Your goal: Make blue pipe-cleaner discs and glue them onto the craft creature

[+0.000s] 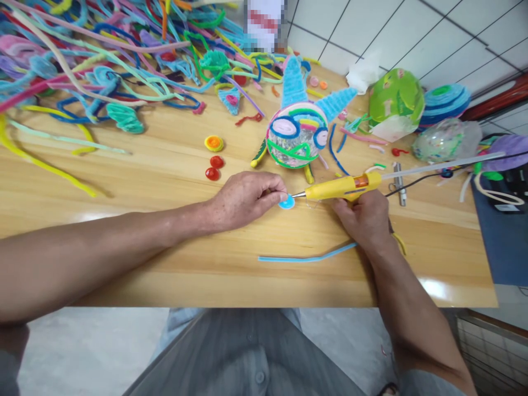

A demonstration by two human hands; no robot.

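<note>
My left hand [251,201] pinches the edge of a small round light-blue disc [287,202] between thumb and fingers, just above the table. Wrapped round the handle of a yellow glue gun [340,188] is my right hand [365,217]. The gun's metal nozzle points left and meets the disc's edge or comes very close to it. Behind the hands stands a clear round figure [296,144] with blue pipe-cleaner ears, ringed eyes and a green zigzag mouth. A light-blue pipe cleaner [307,258] lies in front, partly hidden by my right wrist.
A large heap of coloured pipe cleaners [124,49] covers the back left. Two red discs [214,168] and a yellow-orange disc [214,143] lie left of the figure. A green wrapped ball [396,102] and a clear ball [439,140] stand at the right, near the gun's cord [416,180].
</note>
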